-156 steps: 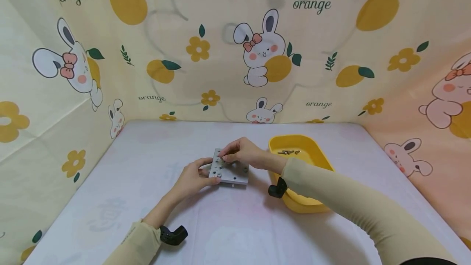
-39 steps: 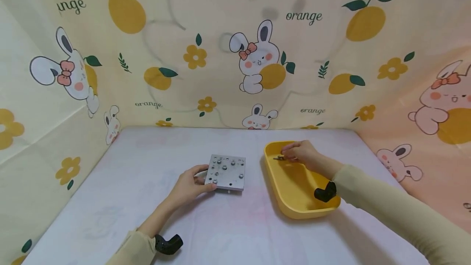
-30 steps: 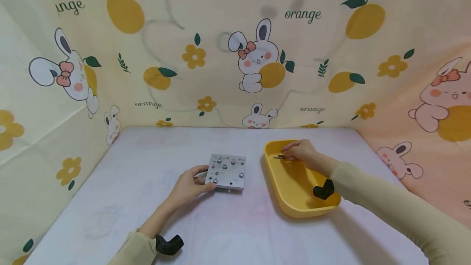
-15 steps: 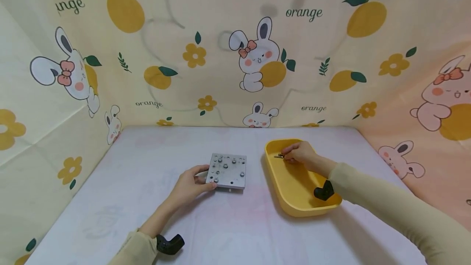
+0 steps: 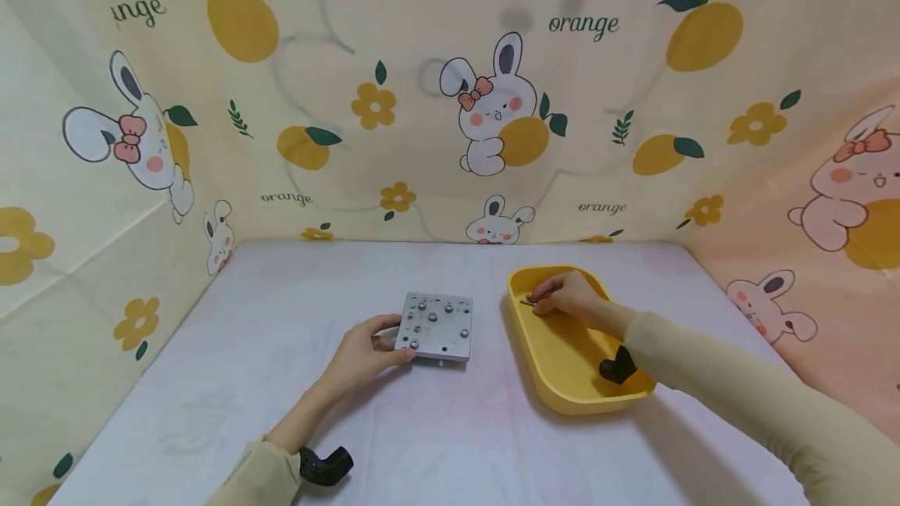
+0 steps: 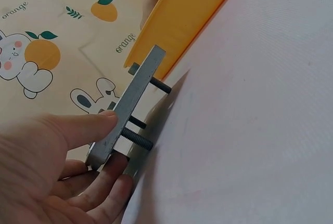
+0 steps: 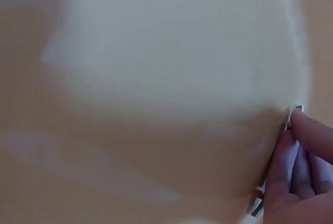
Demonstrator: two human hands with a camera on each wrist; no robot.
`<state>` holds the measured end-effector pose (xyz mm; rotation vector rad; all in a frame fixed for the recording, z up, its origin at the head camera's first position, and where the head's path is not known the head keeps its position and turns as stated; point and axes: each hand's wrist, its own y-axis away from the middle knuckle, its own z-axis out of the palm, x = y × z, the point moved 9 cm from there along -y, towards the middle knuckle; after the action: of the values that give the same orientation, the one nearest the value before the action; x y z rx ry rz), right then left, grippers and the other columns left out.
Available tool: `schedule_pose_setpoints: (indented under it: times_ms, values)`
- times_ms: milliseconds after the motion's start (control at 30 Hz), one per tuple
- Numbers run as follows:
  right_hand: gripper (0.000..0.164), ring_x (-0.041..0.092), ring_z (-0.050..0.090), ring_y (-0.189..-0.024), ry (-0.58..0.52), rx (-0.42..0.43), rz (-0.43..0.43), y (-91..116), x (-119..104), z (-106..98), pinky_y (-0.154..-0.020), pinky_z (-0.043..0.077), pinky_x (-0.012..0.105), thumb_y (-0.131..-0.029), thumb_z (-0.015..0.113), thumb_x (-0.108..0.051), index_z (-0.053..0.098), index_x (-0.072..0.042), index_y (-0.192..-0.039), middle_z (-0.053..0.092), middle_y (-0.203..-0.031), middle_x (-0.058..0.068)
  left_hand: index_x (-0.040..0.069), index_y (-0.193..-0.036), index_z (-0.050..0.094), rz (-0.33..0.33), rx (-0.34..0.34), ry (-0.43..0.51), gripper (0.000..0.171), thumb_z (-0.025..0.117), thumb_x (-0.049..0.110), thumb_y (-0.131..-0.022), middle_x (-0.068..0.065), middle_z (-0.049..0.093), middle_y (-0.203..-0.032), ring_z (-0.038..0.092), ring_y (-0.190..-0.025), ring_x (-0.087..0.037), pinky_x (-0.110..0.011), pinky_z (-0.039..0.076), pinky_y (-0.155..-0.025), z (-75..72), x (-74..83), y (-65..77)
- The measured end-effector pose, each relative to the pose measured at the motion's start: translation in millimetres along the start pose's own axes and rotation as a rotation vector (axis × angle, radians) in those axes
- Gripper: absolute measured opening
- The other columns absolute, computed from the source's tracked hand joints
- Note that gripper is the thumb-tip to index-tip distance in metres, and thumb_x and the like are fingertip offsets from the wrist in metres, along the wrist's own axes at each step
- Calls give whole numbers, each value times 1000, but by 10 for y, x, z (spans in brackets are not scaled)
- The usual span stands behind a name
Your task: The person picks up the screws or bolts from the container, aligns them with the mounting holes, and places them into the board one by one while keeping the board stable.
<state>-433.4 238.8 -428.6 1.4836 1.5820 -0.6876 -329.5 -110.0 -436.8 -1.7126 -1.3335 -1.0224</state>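
Observation:
My left hand [image 5: 362, 358] grips the left edge of a square silver metal plate [image 5: 450, 340], thumb on top and fingers beneath. Holes and several screw heads dot its upper face. From the side in the left wrist view, the plate [image 6: 136, 90] is tilted and threaded screws [image 6: 138, 138] stick out of its underside. At the back of the yellow tray [image 5: 562, 361], my right hand [image 5: 573, 299] has thumb and finger pinched on a small screw [image 7: 297, 108], mostly hidden by the fingertips. More screws [image 7: 256, 207] lie beside that hand.
The tray's raised rim [image 5: 541, 393] surrounds the right hand's work area, to the right of the plate. A white cloth [image 5: 436, 436] covers the table. Behind it stands a printed fabric wall [image 5: 422, 155].
Several seconds ago my right hand was at the plate's top; it has since gone to the tray's screws. Lately its fingertips shifted slightly left. My left hand keeps holding the plate.

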Motion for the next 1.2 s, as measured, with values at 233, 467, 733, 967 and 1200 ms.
schedule_pose_setpoints:
  times_ms: [233, 467, 733, 967, 1200]
  values:
    - [23, 13, 62, -66, 104, 41, -59, -5, -36, -8, -62, 53, 26, -73, 84, 2, 72, 8, -91, 72, -80, 10, 2, -136, 54, -1, 0, 5, 69, 86, 18, -77, -6, 72, -99, 69, -83, -16, -43, 51, -86, 8, 2, -20]
    - [21, 15, 65, -69, 44, -26, -107, -1, -75, 37, -64, 54, 27, -75, 79, 9, 68, 13, -93, 71, -85, 18, 3, -136, 54, -9, 3, -9, 70, 86, 19, -77, -6, 71, -101, 69, -83, -15, -43, 51, -84, 10, 9, -19]
    - [23, 20, 69, -81, 3, -100, -104, -2, -124, 41, -72, 54, 26, -81, 75, 9, 64, 13, -100, 70, -96, 23, 3, -136, 54, -17, 14, -13, 69, 85, 18, -77, -6, 71, -103, 69, -84, -16, -42, 51, -84, 2, 4, -3]
    - [19, 19, 68, -76, 35, -72, -76, 13, -131, -45, -71, 55, 31, -82, 72, 10, 65, 13, -99, 71, -91, 19, 2, -136, 54, -9, 1, -6, 68, 85, 19, -78, -9, 68, -114, 69, -86, -16, -38, 53, -82, 30, 0, 10]
    - [17, 29, 67, -81, 24, -79, -62, -13, -130, -90, -78, 54, 43, -84, 74, 3, 69, 9, -98, 72, -90, 16, 3, -134, 56, 1, 23, -27, 65, 85, 19, -78, -10, 64, -123, 69, -86, -15, -37, 53, -81, -9, 10, 16]
